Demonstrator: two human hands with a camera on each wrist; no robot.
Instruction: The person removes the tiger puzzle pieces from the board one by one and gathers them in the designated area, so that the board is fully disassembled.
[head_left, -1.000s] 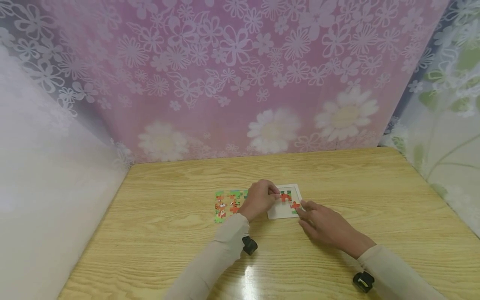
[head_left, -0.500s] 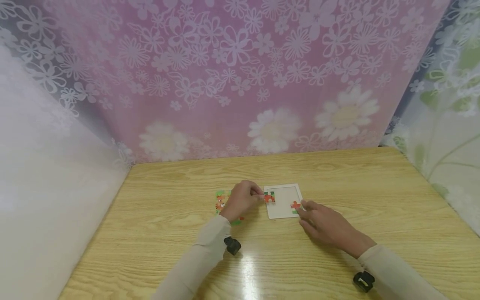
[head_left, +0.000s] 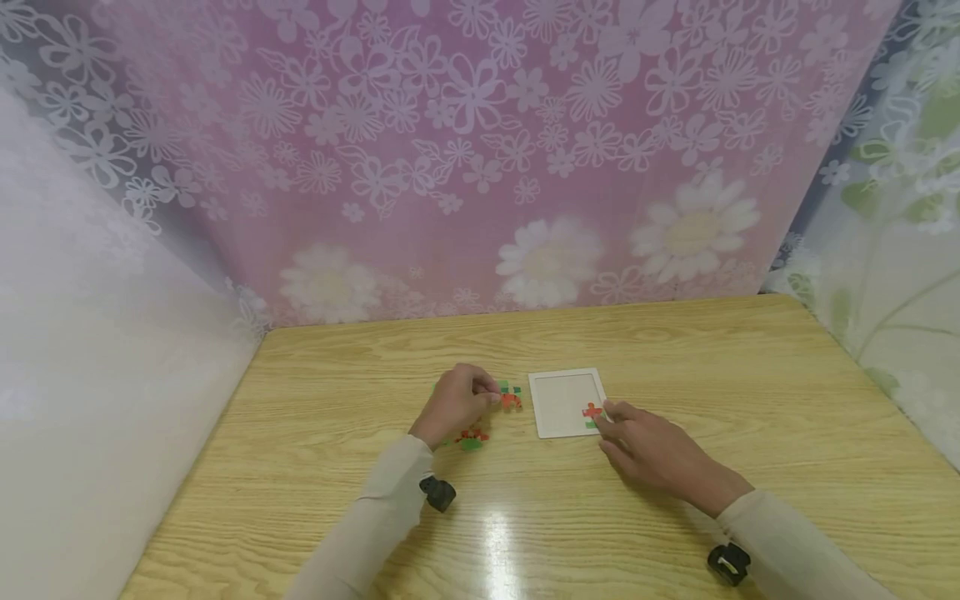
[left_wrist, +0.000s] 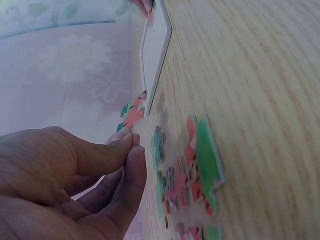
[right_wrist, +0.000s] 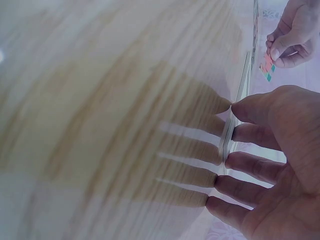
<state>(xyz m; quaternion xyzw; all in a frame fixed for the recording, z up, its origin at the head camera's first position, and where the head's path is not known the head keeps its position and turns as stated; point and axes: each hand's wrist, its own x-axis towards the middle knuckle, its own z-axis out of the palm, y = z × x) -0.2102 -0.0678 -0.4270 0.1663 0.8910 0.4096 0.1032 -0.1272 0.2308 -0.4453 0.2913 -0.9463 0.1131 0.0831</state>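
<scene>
In the head view, my left hand [head_left: 455, 403] pinches a red and green jigsaw piece [left_wrist: 133, 115] between thumb and fingers, above the table. Just right of it lies a white puzzle tray [head_left: 557, 408]. A red and green jigsaw piece [head_left: 592, 411] sits in the tray's lower right corner. My right hand [head_left: 652, 446] rests at the tray's right edge, fingertips touching the rim, seen also in the right wrist view. Several loose jigsaw pieces [left_wrist: 206, 165] lie under and beside my left hand, partly hidden by it in the head view.
The wooden table [head_left: 637, 342] ends at a pink flowered backdrop [head_left: 465, 208] behind. Pale curtains [head_left: 112, 400] stand along the left and right sides. Each forearm wears a black wrist camera [head_left: 438, 494].
My left hand has moved left, carrying the pinched jigsaw piece out from over the tray to its left side. My right hand and the tray have barely moved.
</scene>
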